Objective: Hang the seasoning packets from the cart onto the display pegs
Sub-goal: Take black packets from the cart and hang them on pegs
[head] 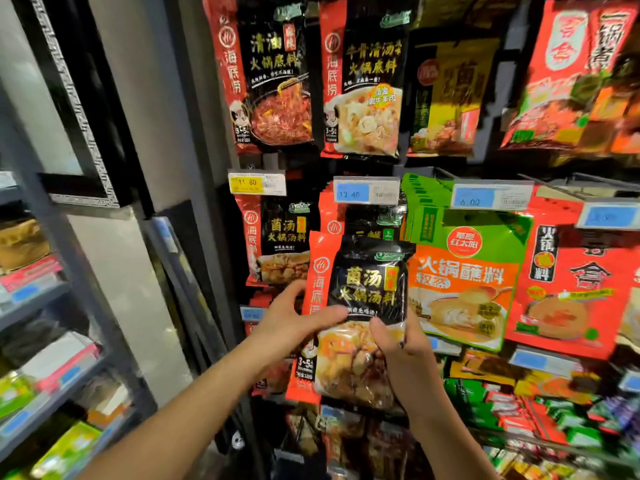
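Above and behind both grips, the display wall (308,168) carries crowded rows of flat, glossy foil pouches hanging face-out. Up and left of the left grip hangs the matching black-and-red row (277,244). Just right of the right grip sits a green-and-orange stack (464,282).

Between the grips is the seasoning packet (363,299), held upright in front of the rows and not yet on a peg. It is a slick, slightly puffed rectangle with a red side band and crinkled seams. The left grip (298,323) pinches its left edge, thumb across the front and fingers behind. The right grip (398,351) clasps the lower right edge the same way.

Above the grips, a yellow price tag (256,181) and a blue price tag (367,194) cap the peg ends. The pegs themselves and the packet's hang hole are too blurred to make out.

The main risk, as I judge it, is threading the wrong peg: the packet sits nearer the blue-tagged row than its own kind. The price tags also block the peg tips, so the floppy top could fold and miss. The smooth film may slide from a low two-edge hold.
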Motion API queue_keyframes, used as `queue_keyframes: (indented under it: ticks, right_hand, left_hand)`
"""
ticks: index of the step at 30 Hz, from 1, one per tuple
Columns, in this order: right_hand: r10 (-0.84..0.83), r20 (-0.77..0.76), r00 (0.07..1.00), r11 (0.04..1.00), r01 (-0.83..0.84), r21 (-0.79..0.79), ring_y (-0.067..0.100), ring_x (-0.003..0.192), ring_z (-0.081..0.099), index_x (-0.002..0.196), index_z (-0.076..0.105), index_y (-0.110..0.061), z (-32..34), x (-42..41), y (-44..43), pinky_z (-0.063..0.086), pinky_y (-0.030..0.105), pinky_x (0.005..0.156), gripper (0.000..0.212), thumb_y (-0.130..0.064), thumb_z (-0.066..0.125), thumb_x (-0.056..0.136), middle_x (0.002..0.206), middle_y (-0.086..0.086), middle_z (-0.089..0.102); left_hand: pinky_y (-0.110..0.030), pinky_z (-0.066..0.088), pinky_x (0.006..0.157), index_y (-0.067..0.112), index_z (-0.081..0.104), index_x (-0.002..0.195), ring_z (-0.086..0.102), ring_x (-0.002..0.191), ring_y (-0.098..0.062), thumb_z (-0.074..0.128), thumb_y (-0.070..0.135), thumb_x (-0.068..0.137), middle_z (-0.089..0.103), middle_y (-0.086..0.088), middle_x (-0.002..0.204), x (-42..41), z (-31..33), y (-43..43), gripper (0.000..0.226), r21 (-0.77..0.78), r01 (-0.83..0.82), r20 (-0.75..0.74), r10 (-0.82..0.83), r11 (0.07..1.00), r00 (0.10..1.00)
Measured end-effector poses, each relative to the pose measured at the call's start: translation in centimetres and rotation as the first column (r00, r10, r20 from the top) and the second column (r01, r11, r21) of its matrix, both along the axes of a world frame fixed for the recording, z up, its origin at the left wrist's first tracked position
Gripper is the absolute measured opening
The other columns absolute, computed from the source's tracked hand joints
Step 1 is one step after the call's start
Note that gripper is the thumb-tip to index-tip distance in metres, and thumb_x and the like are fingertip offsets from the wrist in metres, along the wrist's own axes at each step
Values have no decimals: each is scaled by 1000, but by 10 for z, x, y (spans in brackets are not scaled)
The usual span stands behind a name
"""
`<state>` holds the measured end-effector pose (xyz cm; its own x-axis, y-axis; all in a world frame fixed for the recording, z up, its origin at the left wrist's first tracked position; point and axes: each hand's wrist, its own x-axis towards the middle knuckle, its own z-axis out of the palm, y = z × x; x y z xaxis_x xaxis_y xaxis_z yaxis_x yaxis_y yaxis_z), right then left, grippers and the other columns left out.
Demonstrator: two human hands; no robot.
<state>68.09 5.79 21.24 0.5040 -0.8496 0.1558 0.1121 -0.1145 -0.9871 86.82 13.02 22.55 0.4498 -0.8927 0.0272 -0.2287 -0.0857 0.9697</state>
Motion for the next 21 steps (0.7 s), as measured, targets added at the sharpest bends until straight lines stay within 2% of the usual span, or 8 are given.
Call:
queue_keyframes:
  ticks: [3,5,7,10,12,15,17,21]
  right_hand:
    - [36,14,999,996,-37,85,13,153,22,164,17,-29,-1,11,1,22,20,109,78,-41,61,101,163,-12,25]
    - [13,15,1000,998,-14,59,22,144,45,158,33,-31,-8,17,-4,32,33,114,61,-39,59,103,151,-11,46]
    - [-14,27,1000,997,12,77,27,115,68,144,47,-32,-7,19,-4,56,46,95,42,-40,55,104,127,0,68]
    - [-42,68,997,984,29,175,23,90,63,141,50,-34,-4,15,-5,54,32,72,55,-54,68,93,99,10,64]
    - [-64,35,997,982,56,179,20,97,64,142,53,-38,-14,10,-17,55,31,81,73,-66,76,78,114,11,70]
    - [-108,-27,994,991,110,73,31,128,58,143,48,-46,-15,-2,-23,47,47,105,59,-43,66,87,149,14,55]
    - [-119,-32,992,993,120,23,25,140,46,150,45,-38,0,-6,-18,35,51,118,64,-40,61,88,153,1,48]
    - [-153,6,988,988,153,-34,16,147,36,155,39,-37,8,-12,-17,30,52,122,77,-45,51,80,155,-11,40]
  left_hand:
    - [-43,58,91,27,62,118,74,95,-18,94,65,49,76,0,103,6,-1,1,84,26,-112,6,112,993,994]
    - [-46,59,90,22,61,119,75,92,-24,97,48,58,76,-5,99,12,0,4,75,-19,-135,-93,133,991,987]
    - [-45,62,80,14,57,123,75,85,-29,93,27,68,75,-11,94,23,1,8,67,-68,-180,-298,153,981,942]
    - [-50,63,79,6,53,125,74,85,-34,87,21,76,73,-24,99,43,3,10,61,-68,-246,-439,192,967,877]
    - [-58,59,87,8,53,127,73,95,-40,89,28,70,72,-26,109,59,6,8,71,-96,-295,-432,227,951,873]
    - [-60,55,95,16,56,125,71,105,-39,96,36,62,71,-22,118,81,12,4,77,-150,-344,-384,266,927,884]
    - [-56,54,99,22,57,122,70,109,-36,93,38,65,72,-16,118,92,14,-1,69,-173,-341,-331,271,924,904]
    - [-46,58,93,23,55,122,70,107,-32,85,24,80,70,-12,113,104,19,-17,51,-254,-321,-307,239,913,921]
